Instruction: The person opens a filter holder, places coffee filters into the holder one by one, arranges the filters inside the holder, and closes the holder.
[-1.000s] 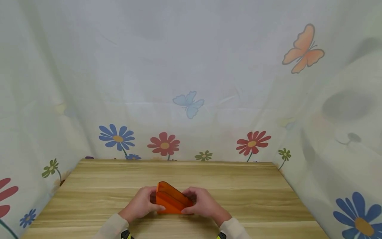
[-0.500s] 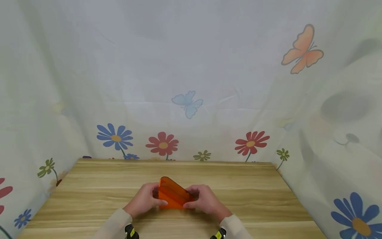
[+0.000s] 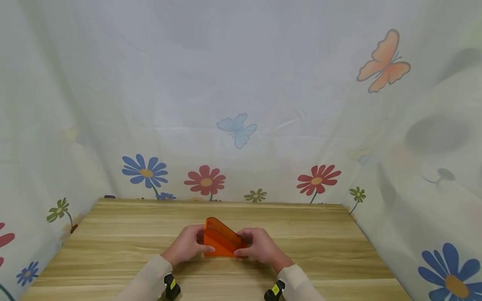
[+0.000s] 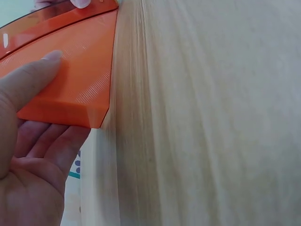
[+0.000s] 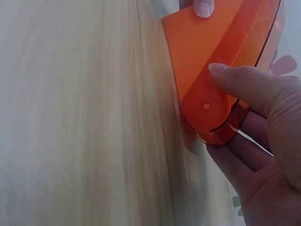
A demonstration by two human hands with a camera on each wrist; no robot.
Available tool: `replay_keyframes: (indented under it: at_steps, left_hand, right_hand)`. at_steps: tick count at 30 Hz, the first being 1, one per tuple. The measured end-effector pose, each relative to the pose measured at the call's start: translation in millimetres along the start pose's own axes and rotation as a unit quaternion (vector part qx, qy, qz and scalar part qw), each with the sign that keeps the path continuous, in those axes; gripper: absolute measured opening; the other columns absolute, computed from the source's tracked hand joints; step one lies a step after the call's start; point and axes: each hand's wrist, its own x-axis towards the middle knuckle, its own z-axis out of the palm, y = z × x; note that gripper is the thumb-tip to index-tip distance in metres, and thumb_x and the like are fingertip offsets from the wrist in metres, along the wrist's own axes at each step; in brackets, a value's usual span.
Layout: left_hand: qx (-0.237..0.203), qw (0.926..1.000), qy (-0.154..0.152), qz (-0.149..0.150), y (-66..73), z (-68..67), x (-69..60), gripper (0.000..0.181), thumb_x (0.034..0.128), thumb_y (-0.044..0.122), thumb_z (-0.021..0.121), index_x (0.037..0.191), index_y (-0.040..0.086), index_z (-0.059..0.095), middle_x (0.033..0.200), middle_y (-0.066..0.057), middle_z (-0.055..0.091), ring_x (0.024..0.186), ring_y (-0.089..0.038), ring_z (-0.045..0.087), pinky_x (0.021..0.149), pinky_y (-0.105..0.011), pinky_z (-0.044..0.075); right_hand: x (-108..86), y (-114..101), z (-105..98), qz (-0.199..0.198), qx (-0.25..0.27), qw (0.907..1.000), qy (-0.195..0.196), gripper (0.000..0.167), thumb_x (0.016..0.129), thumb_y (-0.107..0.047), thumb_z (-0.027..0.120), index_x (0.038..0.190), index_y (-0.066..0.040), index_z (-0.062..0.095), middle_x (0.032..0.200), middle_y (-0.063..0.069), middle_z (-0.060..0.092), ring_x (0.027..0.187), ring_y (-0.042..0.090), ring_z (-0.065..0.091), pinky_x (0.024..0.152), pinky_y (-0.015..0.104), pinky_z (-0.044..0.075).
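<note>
An orange see-through plastic piece (image 3: 218, 243), wedge-shaped, stands upright in front of me between both hands. Its left end is tall and wide; the right end narrows to a rounded tip with a small round pin, seen in the right wrist view. My left hand (image 3: 187, 244) grips the wide end, thumb on the near face and fingers behind. At the rounded end my right hand (image 3: 260, 246) pinches it between thumb and fingers. The lower edge is at the tabletop; I cannot tell whether it touches.
A wood-grain table (image 3: 320, 238) spreads beneath the hands. Behind it and along both sides hangs a pale cloth (image 3: 263, 62) printed with flowers and butterflies. Black bands with yellow marks (image 3: 172, 286) show at both wrists.
Both hands have moved the orange plastic piece away from me over the table and slightly to the right. The grip looks the same throughout.
</note>
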Motion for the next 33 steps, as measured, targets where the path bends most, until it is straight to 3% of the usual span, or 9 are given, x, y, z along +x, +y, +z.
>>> replay_keyframes:
  at_steps: [8, 13, 21, 25, 30, 33]
  left_hand:
    - [0.015, 0.9997, -0.017, -0.009, 2.1, -2.4, 1.6, 0.049, 0.0789, 0.034, 0.089, 0.122, 0.021, 0.07, 0.11, 0.006, 0.076, 0.097, -0.014, 0.07, 0.095, -0.039, 0.059]
    - [0.029, 0.9994, -0.021, -0.006, 7.1, -7.4, -1.4, 0.051, 0.0795, 0.032, 0.089, 0.125, 0.024, 0.068, 0.115, 0.008, 0.075, 0.104, -0.015, 0.07, 0.102, -0.048, 0.056]
    - [0.041, 0.9988, -0.027, 0.003, 10.5, -11.5, -2.4, 0.041, 0.0832, 0.03, 0.086, 0.121, 0.026, 0.07, 0.111, 0.009, 0.075, 0.099, -0.013, 0.07, 0.098, -0.045, 0.058]
    - [0.045, 0.9986, -0.027, 0.002, 11.9, -12.7, -2.6, 0.042, 0.0827, 0.03, 0.087, 0.121, 0.026, 0.07, 0.112, 0.009, 0.075, 0.099, -0.013, 0.07, 0.098, -0.045, 0.058]
    - [0.055, 0.9978, -0.035, 0.011, 11.0, -17.7, -5.9, 0.048, 0.0808, 0.033, 0.088, 0.124, 0.025, 0.069, 0.121, 0.007, 0.073, 0.114, -0.02, 0.069, 0.106, -0.05, 0.053]
    - [0.062, 0.9974, -0.036, 0.01, 9.5, -26.3, -7.8, 0.058, 0.0797, 0.031, 0.089, 0.131, 0.019, 0.066, 0.132, -0.001, 0.069, 0.128, -0.028, 0.063, 0.112, -0.054, 0.046]
  right_hand:
    - [-1.5, 0, -2, -0.005, -0.04, 0.9991, -0.012, 0.052, 0.079, -0.024, 0.091, 0.124, -0.009, 0.071, 0.117, 0.003, 0.075, 0.106, 0.016, 0.069, 0.096, 0.034, 0.058]
    - [-4.7, -5, -8, -0.001, -0.031, 0.9993, -0.021, 0.063, 0.079, -0.027, 0.09, 0.133, -0.006, 0.065, 0.129, 0.007, 0.071, 0.117, 0.024, 0.067, 0.103, 0.044, 0.056]
    - [-7.2, -8, -13, -0.012, -0.033, 0.9991, -0.022, 0.045, 0.083, -0.019, 0.087, 0.123, -0.006, 0.07, 0.118, 0.007, 0.075, 0.108, 0.021, 0.071, 0.098, 0.045, 0.058]
    - [-6.5, -7, -15, -0.006, -0.029, 0.9993, -0.023, 0.048, 0.083, -0.019, 0.087, 0.125, -0.005, 0.069, 0.12, 0.008, 0.074, 0.109, 0.022, 0.071, 0.099, 0.046, 0.057]
    - [-8.1, -4, -22, -0.014, -0.006, 0.9995, -0.026, 0.059, 0.084, -0.023, 0.086, 0.135, -0.003, 0.063, 0.135, 0.014, 0.067, 0.122, 0.033, 0.065, 0.105, 0.053, 0.052]
    - [-10.7, -2, -31, -0.028, 0.007, 0.9994, -0.017, 0.058, 0.089, -0.02, 0.081, 0.14, -0.005, 0.059, 0.143, 0.017, 0.062, 0.131, 0.039, 0.059, 0.11, 0.055, 0.047]
